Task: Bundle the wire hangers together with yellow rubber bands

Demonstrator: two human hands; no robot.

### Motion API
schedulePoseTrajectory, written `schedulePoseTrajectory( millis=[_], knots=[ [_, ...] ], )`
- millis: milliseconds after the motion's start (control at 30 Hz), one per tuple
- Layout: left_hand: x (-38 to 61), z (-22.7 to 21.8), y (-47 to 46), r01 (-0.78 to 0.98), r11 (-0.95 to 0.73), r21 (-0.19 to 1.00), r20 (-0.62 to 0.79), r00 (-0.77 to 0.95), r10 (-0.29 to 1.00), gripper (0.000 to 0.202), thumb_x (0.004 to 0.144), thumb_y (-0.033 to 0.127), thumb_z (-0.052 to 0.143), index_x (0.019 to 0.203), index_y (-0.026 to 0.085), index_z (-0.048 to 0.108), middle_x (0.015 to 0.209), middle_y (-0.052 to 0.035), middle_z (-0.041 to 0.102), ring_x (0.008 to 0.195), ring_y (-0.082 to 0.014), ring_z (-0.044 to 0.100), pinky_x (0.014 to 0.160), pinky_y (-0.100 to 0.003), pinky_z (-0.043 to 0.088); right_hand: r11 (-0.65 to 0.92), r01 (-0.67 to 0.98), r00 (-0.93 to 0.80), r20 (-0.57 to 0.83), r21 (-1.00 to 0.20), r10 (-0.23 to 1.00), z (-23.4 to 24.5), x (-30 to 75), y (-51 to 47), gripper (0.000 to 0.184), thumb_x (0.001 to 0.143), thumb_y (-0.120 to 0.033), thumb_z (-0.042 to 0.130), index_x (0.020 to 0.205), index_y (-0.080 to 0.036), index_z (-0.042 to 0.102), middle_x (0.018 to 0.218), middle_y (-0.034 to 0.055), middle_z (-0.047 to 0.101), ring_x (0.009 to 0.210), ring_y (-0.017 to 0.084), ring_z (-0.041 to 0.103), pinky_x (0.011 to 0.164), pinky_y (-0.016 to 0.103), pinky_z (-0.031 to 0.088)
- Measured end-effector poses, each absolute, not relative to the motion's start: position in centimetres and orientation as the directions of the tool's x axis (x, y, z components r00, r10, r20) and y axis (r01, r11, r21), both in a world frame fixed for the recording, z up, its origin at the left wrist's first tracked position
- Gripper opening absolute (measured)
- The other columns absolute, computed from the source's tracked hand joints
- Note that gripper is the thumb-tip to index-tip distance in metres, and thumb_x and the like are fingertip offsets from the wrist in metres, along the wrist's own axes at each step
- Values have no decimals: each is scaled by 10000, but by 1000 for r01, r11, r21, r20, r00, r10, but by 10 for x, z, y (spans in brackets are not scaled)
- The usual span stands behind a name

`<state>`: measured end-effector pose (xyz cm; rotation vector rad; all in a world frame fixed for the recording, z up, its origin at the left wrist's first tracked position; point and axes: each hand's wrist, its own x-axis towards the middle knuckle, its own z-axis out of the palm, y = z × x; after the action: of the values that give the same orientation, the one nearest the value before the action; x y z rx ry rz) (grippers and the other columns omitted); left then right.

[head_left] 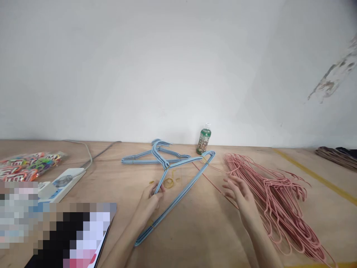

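Note:
My left hand (pixel 153 197) is closed around one arm of a bundle of blue wire hangers (pixel 178 197), just below the hooks. The bundle is tilted, with yellowish bands around its corners. My right hand (pixel 238 190) is held over the table to the right, fingers apart and slightly curled, with nothing visible in it. Behind the held bundle lies another stack of blue wire hangers (pixel 134 160). Right of my right hand spreads a heap of pink wire hangers (pixel 279 201). Some thin pink wire runs between that heap and the blue bundle, partly behind my right hand.
Loose yellow rubber bands (pixel 169 182) lie behind my left hand. A green-labelled bottle (pixel 204 140) stands near the wall. At left are a power strip (pixel 68 182), bags of colourful items (pixel 33 165) and a pixelated device (pixel 75 234). Dark cords or hangers (pixel 334 158) lie far right.

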<state>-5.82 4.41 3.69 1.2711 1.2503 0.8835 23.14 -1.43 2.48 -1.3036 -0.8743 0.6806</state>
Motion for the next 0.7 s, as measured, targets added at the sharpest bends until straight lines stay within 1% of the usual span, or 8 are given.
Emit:
schedulePoseTrajectory(
  millis=[100, 167, 233, 367, 433, 500, 567, 700],
  knots=[
    [-61, 42, 43, 139, 175, 975, -202, 214, 956, 181, 609, 246, 484, 786, 236, 448, 516, 117, 248, 387, -56, 195, 408, -201, 121, 22, -233, 256, -40, -972, 966, 30, 230, 3, 442, 768, -531, 662, 1117, -268, 601, 1182, 74, 639, 1043, 242, 621, 811, 362, 548],
    [-61, 46, 41, 142, 171, 975, -203, 254, 946, 186, 606, 252, 487, 788, 232, 455, 528, 112, 292, 391, -54, 207, 406, -203, 122, -41, -321, 54, -62, -946, 997, 36, 228, 14, 440, 797, -572, 606, 1082, -238, 640, 1176, 94, 651, 1098, 245, 607, 902, 383, 513],
    [-60, 49, 38, 153, 165, 974, -202, 277, 939, 188, 604, 261, 489, 786, 226, 457, 556, 104, 343, 400, -51, 229, 407, -203, 135, -47, -349, -35, -37, -936, 999, 39, 228, 23, 434, 809, -567, 594, 1025, -199, 675, 1127, 110, 673, 1106, 243, 606, 973, 385, 468],
    [-58, 51, 36, 175, 161, 971, -209, 310, 927, 185, 623, 271, 488, 799, 221, 464, 570, 101, 349, 405, -51, 232, 412, -208, 142, 51, -391, 83, 20, -919, 996, 34, 238, 30, 302, 768, -433, 689, 961, -200, 696, 965, 69, 701, 1005, 220, 633, 971, 370, 463],
    [-58, 49, 37, 192, 164, 968, -218, 313, 924, 183, 635, 275, 492, 809, 219, 475, 591, 95, 376, 405, -50, 235, 412, -212, 145, 74, -418, 105, 33, -905, 994, 29, 246, 28, 241, 767, -391, 685, 951, -235, 693, 968, 38, 694, 984, 200, 629, 960, 361, 471],
    [-59, 47, 38, 208, 157, 965, -217, 305, 927, 178, 645, 277, 505, 810, 211, 492, 650, 77, 435, 423, -48, 262, 416, -211, 171, 88, -435, 122, 39, -896, 992, 27, 253, 26, 210, 789, -402, 644, 941, -265, 690, 1015, 23, 689, 994, 195, 624, 968, 371, 469],
    [-59, 46, 39, 216, 140, 966, -203, 303, 931, 173, 660, 280, 520, 815, 204, 507, 703, 61, 468, 449, -50, 280, 428, -210, 199, 79, -441, 122, 28, -894, 992, 27, 257, 24, 246, 821, -448, 579, 963, -278, 685, 1042, 28, 689, 1025, 207, 619, 976, 398, 464],
    [-60, 46, 39, 254, 88, 963, -169, 318, 933, 155, 697, 292, 523, 821, 199, 523, 648, 70, 419, 467, -65, 263, 450, -219, 201, 38, -464, 127, -24, -885, 992, 31, 260, 21, 242, 818, -445, 594, 959, -268, 681, 966, 35, 711, 1022, 206, 630, 970, 379, 463]
  ],
)
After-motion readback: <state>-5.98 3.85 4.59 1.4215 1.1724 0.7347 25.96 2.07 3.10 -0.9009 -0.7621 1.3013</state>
